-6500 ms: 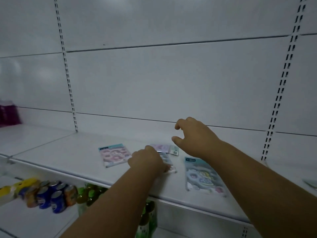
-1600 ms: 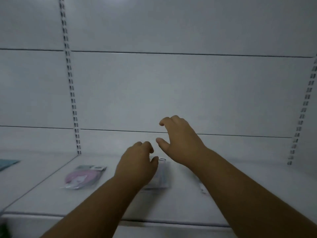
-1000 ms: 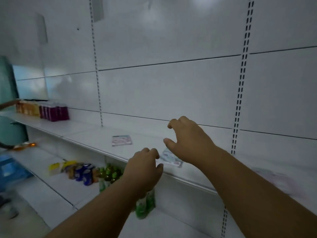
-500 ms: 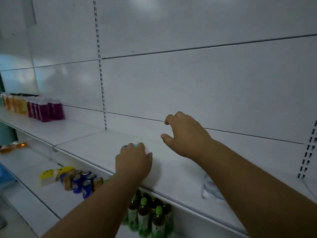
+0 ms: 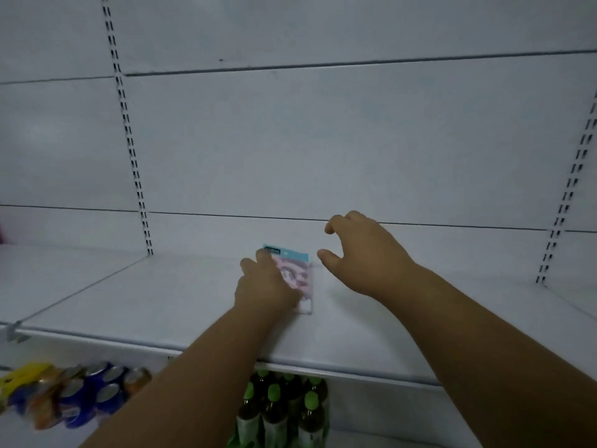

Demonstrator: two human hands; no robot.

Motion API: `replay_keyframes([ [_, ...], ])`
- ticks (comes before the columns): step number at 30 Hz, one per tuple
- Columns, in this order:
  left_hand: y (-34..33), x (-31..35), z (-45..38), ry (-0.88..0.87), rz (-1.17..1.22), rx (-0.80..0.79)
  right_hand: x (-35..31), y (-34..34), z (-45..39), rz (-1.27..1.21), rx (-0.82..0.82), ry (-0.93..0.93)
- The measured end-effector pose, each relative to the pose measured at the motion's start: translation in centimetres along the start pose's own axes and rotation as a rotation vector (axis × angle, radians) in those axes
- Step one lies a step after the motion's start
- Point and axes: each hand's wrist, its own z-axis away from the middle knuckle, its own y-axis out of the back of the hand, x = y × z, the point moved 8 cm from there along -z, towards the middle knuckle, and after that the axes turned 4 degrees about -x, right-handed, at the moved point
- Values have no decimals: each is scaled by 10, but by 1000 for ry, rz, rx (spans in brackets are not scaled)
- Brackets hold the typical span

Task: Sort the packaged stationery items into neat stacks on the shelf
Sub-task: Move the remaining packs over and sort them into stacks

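A flat stationery packet [image 5: 298, 275] with a pink picture and a teal header lies on the white shelf [image 5: 168, 302] near its middle. My left hand [image 5: 266, 284] lies on top of the packet, fingers laid over its left half and reaching to the teal header. My right hand [image 5: 358, 250] hovers just right of the packet, above the shelf, fingers loosely curled with thumb and forefinger apart, holding nothing. Whether more packets lie under the top one I cannot tell.
Slotted uprights [image 5: 132, 163] run up the white back panel at left and right. On the lower shelf stand green-capped bottles [image 5: 284, 412] under my left forearm and blue and orange cans [image 5: 80, 392] at left.
The view has swung right and centred on the shelf bay. My left hand has slid forward over the pink packet, whose right half and teal header now show. My right hand stays hovering beside it.
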Motion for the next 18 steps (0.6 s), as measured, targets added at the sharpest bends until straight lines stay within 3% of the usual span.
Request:
replay_keyframes([
  [5,20,21,16,-209,575,89,46,0,25,13,-29,-206],
  [9,26,47,46,-321,940,5,101,0,62,78,-109,-412],
  [14,20,76,77,-416,1053,-180,155,-11,111,261,-359,-705],
  [18,15,83,88,-420,1064,-246,174,-17,132,347,-445,-866],
])
